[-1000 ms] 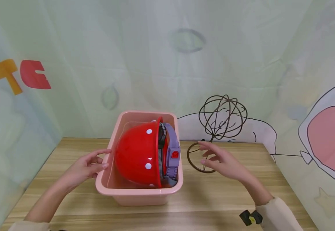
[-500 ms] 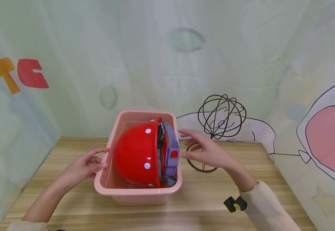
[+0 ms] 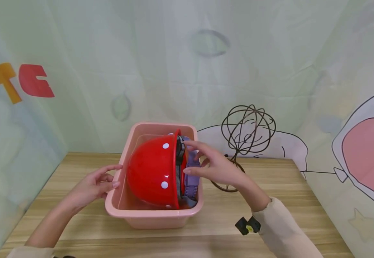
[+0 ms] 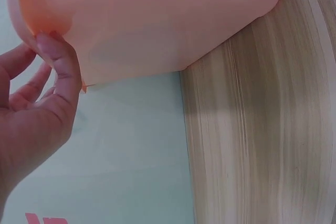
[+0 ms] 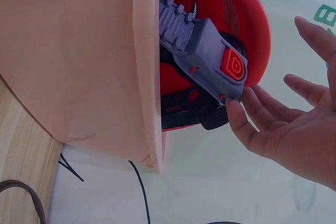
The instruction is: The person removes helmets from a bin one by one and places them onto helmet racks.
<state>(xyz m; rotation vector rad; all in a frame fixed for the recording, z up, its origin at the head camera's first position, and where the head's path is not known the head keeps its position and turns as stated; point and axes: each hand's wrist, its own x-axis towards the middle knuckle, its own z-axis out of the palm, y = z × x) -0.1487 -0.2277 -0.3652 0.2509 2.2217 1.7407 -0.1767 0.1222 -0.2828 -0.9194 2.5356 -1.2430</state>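
A red helmet (image 3: 151, 170) with white dots lies on its side in a pink plastic basin (image 3: 153, 214), its open underside facing right. Across that opening runs a purple adjustment band (image 3: 191, 181) with a red button. My left hand (image 3: 93, 184) pinches the basin's left rim; in the left wrist view the thumb (image 4: 64, 59) sits right at the rim. Over the basin's right side is my right hand (image 3: 217, 167), its fingers spread and loosely bent. In the right wrist view its thumb tip is right at the end of the purple band (image 5: 202, 43).
To the right of the basin, a dark wire whisk-shaped stand (image 3: 248, 132) with a ring base rises near the back edge. Wood-grain tabletop (image 3: 254, 222) extends in front. A printed pale green curtain (image 3: 161, 71) encloses the back and sides.
My right hand has moved left from beside the wire stand to over the helmet's band and the basin's right rim. The left hand, basin and helmet have stayed in place.
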